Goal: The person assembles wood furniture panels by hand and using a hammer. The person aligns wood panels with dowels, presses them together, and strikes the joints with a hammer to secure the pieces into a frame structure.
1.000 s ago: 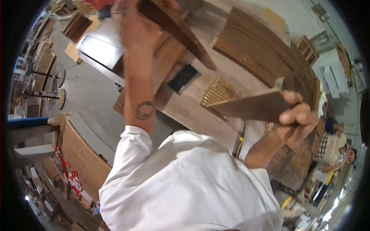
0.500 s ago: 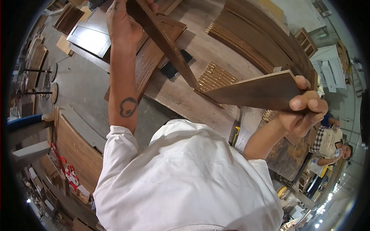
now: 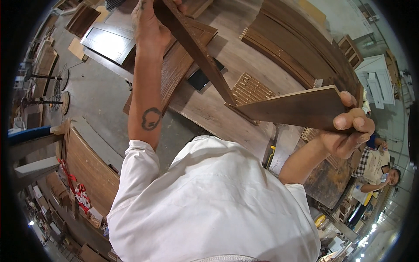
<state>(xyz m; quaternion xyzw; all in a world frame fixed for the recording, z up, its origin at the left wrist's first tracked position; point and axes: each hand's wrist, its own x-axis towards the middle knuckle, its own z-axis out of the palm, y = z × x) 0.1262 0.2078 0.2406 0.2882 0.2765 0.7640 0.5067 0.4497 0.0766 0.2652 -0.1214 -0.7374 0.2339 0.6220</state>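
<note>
My left hand [image 3: 150, 28], at the far left, is closed around the upper end of a long, narrow dark-brown wooden board [image 3: 198, 50]. That board slants down toward the middle. There it meets the lower left end of a wider dark-brown board [image 3: 297, 109], forming a V-shaped wooden piece. My right hand [image 3: 351, 131] grips the right end of the wider board, fingers over its edge. Whether the two boards are fastened at the corner I cannot tell. Behind the corner lies a row of narrow wooden slats [image 3: 251, 89] with light, shiny spots.
A dark flat rectangular object [image 3: 203, 77] lies on the workbench [image 3: 192, 111]. Brown panels [image 3: 297, 39] are stacked at the far right. Another brown panel [image 3: 170, 81] lies beside my left forearm. A yellow-and-black tool [image 3: 270, 155] sits near my right elbow. A person [image 3: 377, 163] is at the right.
The whole view has shifted slightly, so the scene sits a little farther right. Both hands keep their hold on the boards, with little visible movement of their own.
</note>
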